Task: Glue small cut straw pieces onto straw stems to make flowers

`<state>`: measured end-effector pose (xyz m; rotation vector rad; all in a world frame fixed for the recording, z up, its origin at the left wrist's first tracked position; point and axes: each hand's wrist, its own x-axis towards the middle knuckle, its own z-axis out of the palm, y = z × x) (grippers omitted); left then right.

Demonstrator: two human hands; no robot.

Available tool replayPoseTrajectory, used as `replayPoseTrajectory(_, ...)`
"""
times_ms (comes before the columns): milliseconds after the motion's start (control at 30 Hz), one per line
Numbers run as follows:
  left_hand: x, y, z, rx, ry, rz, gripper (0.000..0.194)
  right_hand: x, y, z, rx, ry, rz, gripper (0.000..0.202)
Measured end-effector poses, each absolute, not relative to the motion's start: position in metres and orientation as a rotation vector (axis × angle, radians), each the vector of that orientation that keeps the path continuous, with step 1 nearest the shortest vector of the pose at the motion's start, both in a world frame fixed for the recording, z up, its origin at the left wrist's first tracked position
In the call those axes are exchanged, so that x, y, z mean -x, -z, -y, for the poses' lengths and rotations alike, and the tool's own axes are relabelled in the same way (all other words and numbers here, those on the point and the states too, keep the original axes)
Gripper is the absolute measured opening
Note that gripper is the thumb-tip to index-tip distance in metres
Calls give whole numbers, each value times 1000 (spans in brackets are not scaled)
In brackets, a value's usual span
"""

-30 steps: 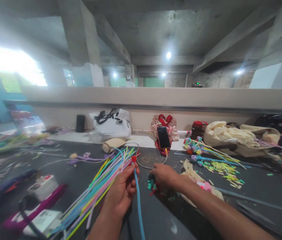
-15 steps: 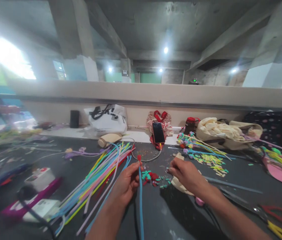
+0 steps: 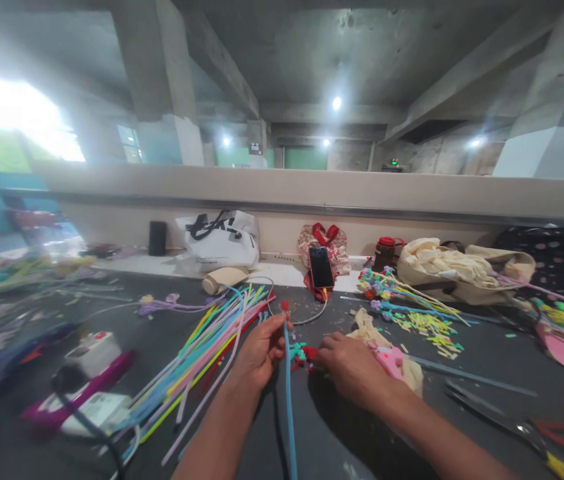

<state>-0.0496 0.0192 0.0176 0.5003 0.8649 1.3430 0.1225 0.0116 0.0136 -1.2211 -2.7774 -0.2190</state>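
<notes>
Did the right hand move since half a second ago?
Yes. Judged against the phone, the right hand has moved left, to the red pieces.

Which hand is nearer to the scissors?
Right. The right hand is left of the scissors, fingers at the red bits. The left hand is farther left, fingers on the blue stem.

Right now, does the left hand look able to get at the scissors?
Probably not easily: the left hand has its grip on the blue stem, and the right hand and its forearm lie between it and the scissors.
</notes>
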Motion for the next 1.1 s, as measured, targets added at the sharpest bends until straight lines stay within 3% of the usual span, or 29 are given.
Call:
replayPoseTrajectory(533, 51, -14, -17, -490, -1348, -849, 8, -137, -19, -27, 1513, 162, 2557, 22)
replayPoseTrajectory(800, 46, -12, -15, -544, -1335, -850, 6, -109, -12, -44, 1431, 164, 2673, 21)
replayPoseTrajectory(1100, 49, -11, -14, -559, -1361, -847, 11, -102, -13, -47, 1395, -90, 2567, 15)
